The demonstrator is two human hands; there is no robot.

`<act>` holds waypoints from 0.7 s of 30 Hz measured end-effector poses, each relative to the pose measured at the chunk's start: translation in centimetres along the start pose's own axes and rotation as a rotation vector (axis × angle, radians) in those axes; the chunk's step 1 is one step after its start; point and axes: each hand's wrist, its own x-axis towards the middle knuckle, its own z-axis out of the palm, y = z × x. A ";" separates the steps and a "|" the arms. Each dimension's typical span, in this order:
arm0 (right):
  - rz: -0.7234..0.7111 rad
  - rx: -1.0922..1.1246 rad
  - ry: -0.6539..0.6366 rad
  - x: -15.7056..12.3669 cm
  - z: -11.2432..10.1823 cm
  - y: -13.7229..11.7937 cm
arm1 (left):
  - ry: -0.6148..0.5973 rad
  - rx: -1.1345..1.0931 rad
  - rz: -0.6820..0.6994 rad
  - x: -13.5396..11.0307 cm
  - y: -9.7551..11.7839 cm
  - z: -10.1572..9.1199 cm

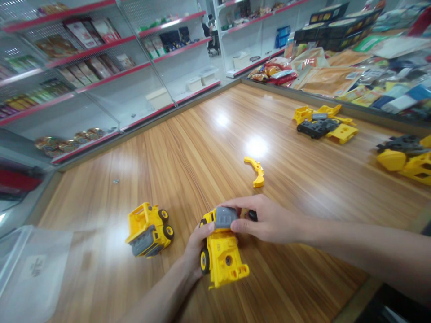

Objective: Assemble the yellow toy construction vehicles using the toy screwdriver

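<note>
Between my two hands is a yellow toy truck (226, 256) with a grey cab roof and black wheels. My left hand (197, 244) is closed around its left side, thumb near the cab. My right hand (257, 220) pinches the grey roof (225, 218) with thumb and fingers. A small black part (252, 215) shows beside the right fingers; what it belongs to I cannot tell. Just beyond my hands lies a curved yellow toy arm (257, 172). To the left a yellow toy dump truck (150, 229) lies tilted, two wheels facing right.
Loose yellow and black toy parts (323, 123) lie at the back right, with more toy pieces (407, 157) at the right edge. A clear plastic bin (37, 269) stands front left. Shelves (111, 80) and packaged goods (336, 76) border the wooden table (182, 152).
</note>
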 end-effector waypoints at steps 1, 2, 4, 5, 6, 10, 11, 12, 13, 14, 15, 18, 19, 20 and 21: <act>-0.007 -0.002 -0.010 0.0 0.0 -0.1 | 0.010 0.000 0.024 0.0 0.0 0.2; -0.013 -0.016 -0.006 0.0 0.0 -0.2 | 0.020 0.001 0.048 0.0 0.0 0.3; -0.035 -0.085 0.037 0.0 0.0 -0.1 | 0.033 0.006 0.080 0.0 0.0 0.7; -0.052 -0.129 0.066 0.0 0.0 -0.1 | 0.036 0.010 0.087 0.0 0.0 0.8; -0.074 -0.166 0.092 0.0 -0.1 0.0 | 0.037 0.014 0.092 0.0 0.0 0.9; -0.136 -0.138 0.141 0.0 -0.2 0.2 | 0.025 0.020 0.086 0.1 0.2 0.9; -0.112 -0.088 0.138 0.0 -0.2 0.2 | 0.019 0.021 0.076 0.1 0.3 0.9; -0.069 -0.029 0.127 0.1 -0.3 0.2 | 0.011 0.020 0.063 0.1 0.4 0.8; -0.016 0.033 0.111 0.1 -0.3 0.3 | 0.002 0.019 0.047 0.1 0.4 0.7; 0.033 0.091 0.092 0.2 -0.4 0.4 | -0.007 0.017 0.031 0.1 0.4 0.6; 0.069 0.140 0.070 0.3 -0.6 0.5 | -0.016 0.014 0.017 0.1 0.4 0.5; 0.100 0.241 -0.006 0.6 -1.0 1.0 | -0.042 0.005 -0.020 0.0 0.4 0.4; 0.105 0.265 -0.026 0.6 -1.1 1.1 | -0.049 0.003 -0.029 0.0 0.4 0.4; 0.111 0.284 -0.040 0.7 -1.2 1.1 | -0.055 0.001 -0.036 0.0 0.4 0.4; 0.113 0.294 -0.046 0.7 -1.2 1.1 | -0.059 -0.001 -0.042 0.0 0.4 0.4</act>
